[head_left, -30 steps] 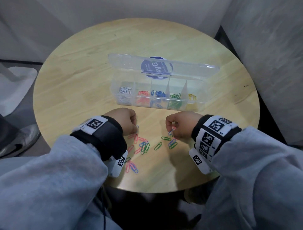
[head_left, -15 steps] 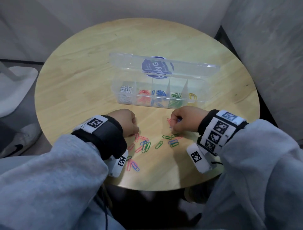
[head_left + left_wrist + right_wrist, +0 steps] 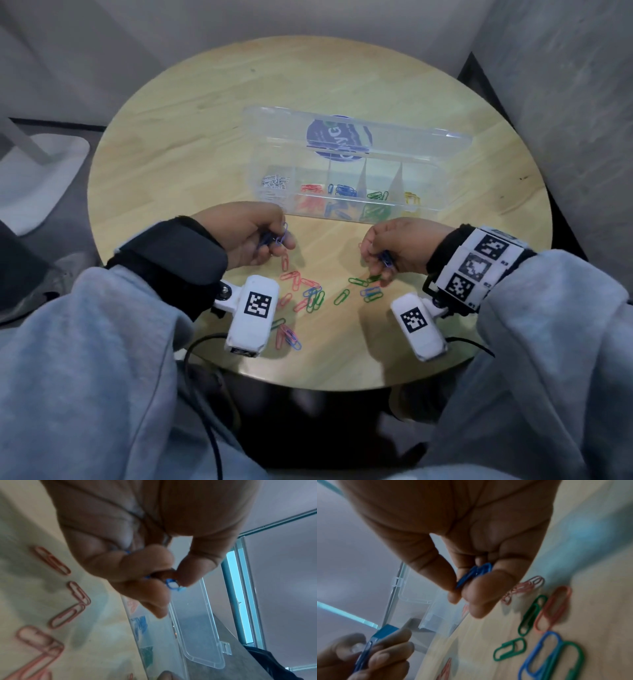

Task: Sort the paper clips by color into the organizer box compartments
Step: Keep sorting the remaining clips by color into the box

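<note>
From your head view, the clear box (image 3: 346, 192) sits open mid-table (image 3: 171, 144), lid raised behind it. Its compartments run left to right: white clips (image 3: 274, 181), red clips (image 3: 311, 189), blue clips (image 3: 343, 190), green clips (image 3: 376, 196), yellow clips (image 3: 412, 198). Your left hand (image 3: 251, 234) pinches blue clips just in front of the box; your right hand (image 3: 399, 248) pinches a blue clip (image 3: 386, 257) too. Loose clips (image 3: 310, 291) in red, green and blue lie between your wrists.

At your left wrist, thumb and fingers (image 3: 142, 566) close on a blue clip end (image 3: 172, 584), above the box's front wall (image 3: 154, 635); red clips lie on the table beside it.

At your right wrist, thumb and forefinger grip the blue clip (image 3: 475, 574); green, red and blue clips lie just beside on the table.
</note>
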`<state>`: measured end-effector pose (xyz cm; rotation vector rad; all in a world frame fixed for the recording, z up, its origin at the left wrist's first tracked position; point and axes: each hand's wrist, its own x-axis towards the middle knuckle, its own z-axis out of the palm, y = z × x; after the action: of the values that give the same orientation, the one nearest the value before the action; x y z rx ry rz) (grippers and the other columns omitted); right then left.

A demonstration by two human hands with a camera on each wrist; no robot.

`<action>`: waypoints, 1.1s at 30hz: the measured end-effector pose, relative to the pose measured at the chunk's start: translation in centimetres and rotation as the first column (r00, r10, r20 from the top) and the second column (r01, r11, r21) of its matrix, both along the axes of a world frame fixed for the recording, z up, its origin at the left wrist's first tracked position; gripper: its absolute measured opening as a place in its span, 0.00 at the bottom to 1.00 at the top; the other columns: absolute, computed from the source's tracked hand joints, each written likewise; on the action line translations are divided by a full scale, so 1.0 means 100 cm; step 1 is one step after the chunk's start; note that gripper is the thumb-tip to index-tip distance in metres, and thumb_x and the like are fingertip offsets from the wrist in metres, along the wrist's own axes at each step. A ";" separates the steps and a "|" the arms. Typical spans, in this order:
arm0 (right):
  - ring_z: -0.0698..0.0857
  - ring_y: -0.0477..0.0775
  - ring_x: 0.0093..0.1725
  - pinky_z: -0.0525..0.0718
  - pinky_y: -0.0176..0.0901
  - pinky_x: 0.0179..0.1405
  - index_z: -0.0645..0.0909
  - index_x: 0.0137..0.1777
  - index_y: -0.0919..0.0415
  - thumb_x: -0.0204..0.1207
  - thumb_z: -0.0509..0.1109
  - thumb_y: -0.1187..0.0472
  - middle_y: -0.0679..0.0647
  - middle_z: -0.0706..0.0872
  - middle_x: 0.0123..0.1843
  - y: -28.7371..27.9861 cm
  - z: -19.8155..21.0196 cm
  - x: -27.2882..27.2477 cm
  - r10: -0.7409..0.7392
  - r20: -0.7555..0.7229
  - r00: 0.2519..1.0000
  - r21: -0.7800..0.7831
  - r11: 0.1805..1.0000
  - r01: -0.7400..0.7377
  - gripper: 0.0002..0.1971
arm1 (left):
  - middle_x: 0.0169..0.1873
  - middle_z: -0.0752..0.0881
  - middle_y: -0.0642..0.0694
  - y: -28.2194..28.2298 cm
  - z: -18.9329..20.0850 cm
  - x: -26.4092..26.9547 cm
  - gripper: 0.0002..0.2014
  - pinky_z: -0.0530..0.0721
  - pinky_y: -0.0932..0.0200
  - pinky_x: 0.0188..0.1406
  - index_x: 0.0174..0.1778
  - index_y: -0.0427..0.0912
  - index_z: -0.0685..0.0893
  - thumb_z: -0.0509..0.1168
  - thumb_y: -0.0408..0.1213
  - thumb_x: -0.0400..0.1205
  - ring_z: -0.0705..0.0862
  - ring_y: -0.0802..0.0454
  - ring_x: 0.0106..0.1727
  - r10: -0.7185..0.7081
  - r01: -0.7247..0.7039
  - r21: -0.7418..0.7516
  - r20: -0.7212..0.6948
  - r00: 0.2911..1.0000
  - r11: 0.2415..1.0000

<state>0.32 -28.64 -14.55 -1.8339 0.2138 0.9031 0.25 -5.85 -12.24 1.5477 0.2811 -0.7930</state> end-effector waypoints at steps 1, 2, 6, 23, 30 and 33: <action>0.76 0.56 0.25 0.78 0.42 0.25 0.72 0.34 0.64 0.78 0.53 0.76 0.62 0.74 0.29 0.001 0.001 -0.001 0.021 0.006 1.000 -0.019 1.000 -0.021 0.14 | 0.20 0.82 0.47 0.001 0.001 -0.001 0.04 0.67 0.73 0.12 0.28 0.41 0.68 0.58 0.30 0.63 0.76 0.58 0.16 0.001 -0.001 -0.014 -0.001 1.000 1.000; 0.77 0.56 0.25 0.78 0.42 0.24 0.72 0.34 0.63 0.77 0.55 0.76 0.61 0.77 0.28 0.001 0.001 -0.002 0.063 0.025 0.998 -0.061 0.996 -0.062 0.13 | 0.20 0.82 0.47 0.002 0.001 -0.003 0.05 0.67 0.73 0.12 0.27 0.42 0.67 0.56 0.29 0.61 0.75 0.58 0.16 -0.008 0.008 -0.018 0.004 1.000 1.000; 0.77 0.49 0.29 0.76 0.38 0.31 0.76 0.33 0.54 0.69 0.70 0.65 0.47 0.79 0.27 0.003 0.008 -0.010 0.403 0.144 0.904 -0.478 0.828 -0.293 0.08 | 0.17 0.78 0.47 -0.004 0.003 -0.009 0.10 0.62 0.73 0.12 0.29 0.43 0.67 0.53 0.26 0.55 0.70 0.57 0.14 -0.132 0.128 0.075 0.057 0.990 0.989; 0.78 0.53 0.40 0.79 0.45 0.42 0.76 0.38 0.55 0.71 0.65 0.63 0.52 0.80 0.38 0.007 -0.002 -0.017 0.693 0.040 0.720 -0.749 0.498 -0.437 0.03 | 0.38 0.81 0.54 -0.028 -0.020 -0.047 0.08 0.69 0.64 0.29 0.46 0.56 0.81 0.71 0.46 0.72 0.77 0.54 0.39 -0.902 0.594 0.796 -0.164 0.400 0.119; 0.75 0.49 0.34 0.76 0.39 0.34 0.77 0.36 0.54 0.68 0.66 0.65 0.49 0.77 0.33 0.005 0.001 -0.015 0.636 0.046 0.771 -0.711 0.562 -0.422 0.05 | 0.48 0.84 0.51 -0.029 -0.032 -0.044 0.07 0.72 0.59 0.38 0.35 0.56 0.78 0.71 0.44 0.72 0.80 0.50 0.46 -0.945 0.539 0.840 -0.132 0.300 0.054; 0.76 0.46 0.34 0.78 0.40 0.39 0.78 0.32 0.52 0.67 0.69 0.63 0.44 0.78 0.30 0.001 0.004 -0.011 0.560 0.134 0.817 -0.668 0.660 -0.343 0.07 | 0.42 0.85 0.50 -0.029 -0.035 -0.041 0.09 0.69 0.62 0.31 0.30 0.54 0.76 0.71 0.42 0.72 0.78 0.52 0.41 -0.939 0.581 0.808 -0.120 0.323 0.097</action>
<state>-0.81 -28.58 -14.12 -2.7195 -0.2208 0.9016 -3.83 -8.70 -15.70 2.7293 -0.8668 -1.2047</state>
